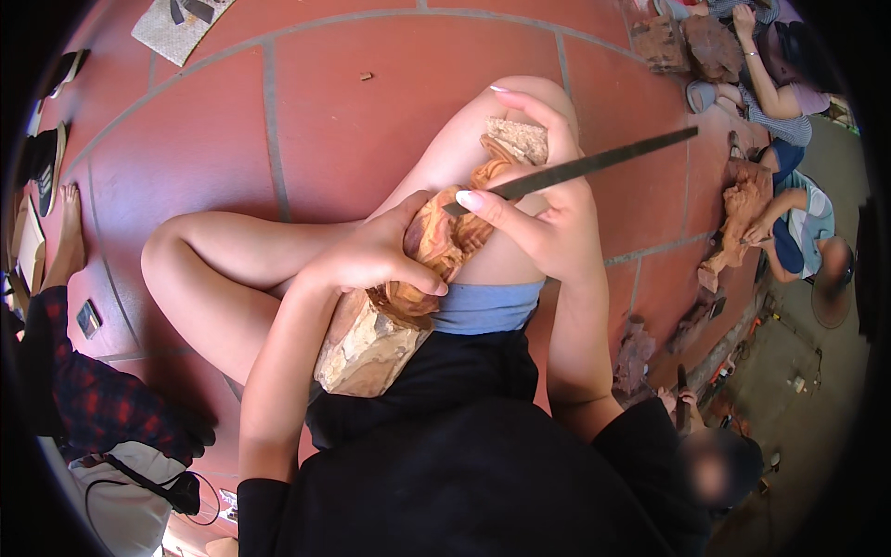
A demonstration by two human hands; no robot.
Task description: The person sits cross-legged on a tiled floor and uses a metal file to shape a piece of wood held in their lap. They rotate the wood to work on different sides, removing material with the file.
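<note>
A carved wooden figure (434, 239) lies slantwise across my lap, brown and swirled in its middle. Its pale, rough-cut block end (371, 351) rests against my black clothing, and the other rough end reaches over my bare leg. My left hand (376, 252) is wrapped round the carving's middle, thumb and fingers on either side. Between the thumb and fingers of my right hand (557, 209) is a long, flat, dark file (594, 165). The file's lower left end lies over the carving, and whether it touches the wood I cannot tell. The far end points up to the right.
I sit cross-legged on red floor tiles (213, 121). To the left are a phone (89, 319), shoes and a person in a plaid garment (111, 404). Along the right, other people sit near wood pieces, one with a large carving (740, 213). A small chip (366, 76) lies ahead.
</note>
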